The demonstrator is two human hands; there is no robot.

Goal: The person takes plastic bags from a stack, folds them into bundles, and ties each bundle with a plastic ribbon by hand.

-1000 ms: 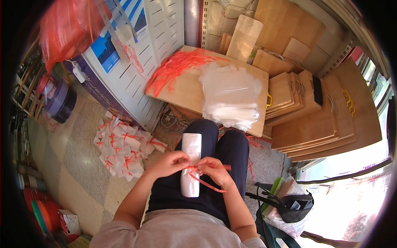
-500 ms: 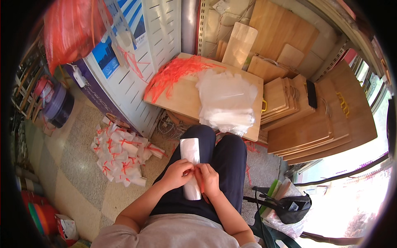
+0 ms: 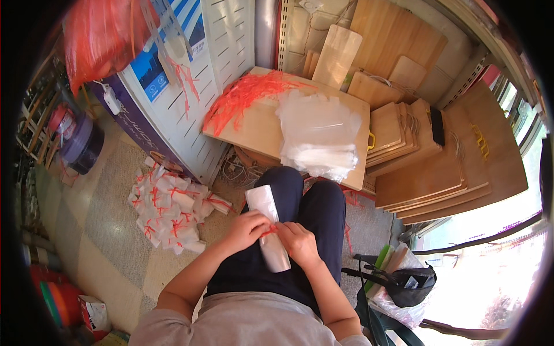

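Both sets of fingers are pinched onto the red tie [image 3: 269, 230] wrapped around the middle of the rolled white packet [image 3: 268, 233], left hand [image 3: 247, 229] on its left side and right hand [image 3: 298, 242] on its right, knuckles nearly touching over the roll. The packet itself lies across the lap, on the dark trousers [image 3: 314, 222], one end pointing away toward the knees and the other toward the belly.

Compared with a second ago, the loose red loop that was sticking out past the right hand is gone; the tie now sits snug on the roll and the hands have closed in together. Half a second ago they were already bunched like this, so not much shift since then.

Further out, the wooden board worktop [image 3: 257, 130] in front of the knees carries a heap of red ties [image 3: 245, 95] and a stack of clear plastic bags [image 3: 319, 135]. On the floor to the left is a pile of finished white packets with red ties [image 3: 170, 210]. Brown paper bags [image 3: 444, 167] are stacked on the right.
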